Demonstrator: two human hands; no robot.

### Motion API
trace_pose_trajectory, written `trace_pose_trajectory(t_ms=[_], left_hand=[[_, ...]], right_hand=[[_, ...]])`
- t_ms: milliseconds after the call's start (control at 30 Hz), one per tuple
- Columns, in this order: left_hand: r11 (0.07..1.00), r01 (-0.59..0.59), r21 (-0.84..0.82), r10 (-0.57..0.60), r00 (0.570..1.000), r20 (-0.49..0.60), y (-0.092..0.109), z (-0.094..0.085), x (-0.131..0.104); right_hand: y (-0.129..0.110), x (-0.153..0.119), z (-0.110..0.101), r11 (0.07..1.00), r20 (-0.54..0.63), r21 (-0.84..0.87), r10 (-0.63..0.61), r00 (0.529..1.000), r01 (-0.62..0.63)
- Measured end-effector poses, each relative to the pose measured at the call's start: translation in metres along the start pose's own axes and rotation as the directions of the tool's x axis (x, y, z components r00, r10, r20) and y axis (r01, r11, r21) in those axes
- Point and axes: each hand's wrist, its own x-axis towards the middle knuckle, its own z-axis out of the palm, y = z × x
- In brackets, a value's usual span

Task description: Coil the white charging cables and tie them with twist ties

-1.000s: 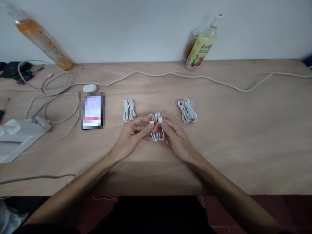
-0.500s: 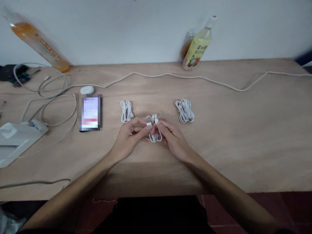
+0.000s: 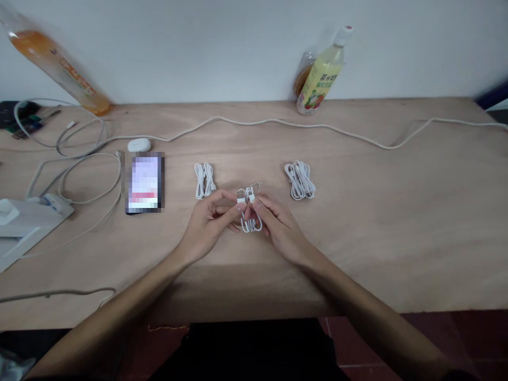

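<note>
Centrally, over the wooden table [image 3: 377, 227] and between both hands, a coiled white cable [image 3: 251, 228]. At the left hand [image 3: 209, 217], thumb and forefinger pinched on a USB plug [image 3: 241, 200]; at the right hand [image 3: 283, 225], likewise on a connector [image 3: 251, 198], other fingers curled and partly hidden. Slightly closer together than a second ago, plug and connector, still apart; probably being lined up side by side. Just beyond, a left bundle [image 3: 199, 181] and a right bundle [image 3: 300, 181]. Farther out, a phone [image 3: 143, 182], a long cable [image 3: 254, 124] and a yellow bottle [image 3: 320, 79].
</note>
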Motion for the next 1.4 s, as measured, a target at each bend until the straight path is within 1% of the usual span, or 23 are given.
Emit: trace_pose_trajectory(t_ms=[300,567,833,1133,1400], left_hand=[[1.0,0.022,0.001,-0.022,1.0,0.018,0.0,0.0,0.0],[0.999,0.034,-0.037,-0.032,0.999,0.035,0.004,0.002,-0.001],[0.999,0.037,-0.014,-0.036,0.999,0.025,0.004,0.002,0.0],[0.999,0.045,0.013,-0.045,0.999,0.028,0.004,0.001,-0.001],[0.999,0.04,0.003,-0.04,0.997,0.063,0.005,0.002,-0.001]], right_hand=[[0.0,-0.001,0.001,0.999,0.011,0.013,0.029,1.0,-0.029],[0.001,-0.001,0.001,0.999,0.022,0.026,0.045,0.999,-0.046],[0.003,-0.001,0.002,0.998,0.017,0.032,0.049,0.999,-0.049],[0.01,-0.002,0.002,0.993,0.023,0.094,0.073,0.997,-0.074],[0.004,-0.002,0.003,0.993,0.02,0.085,0.085,0.996,-0.086]])
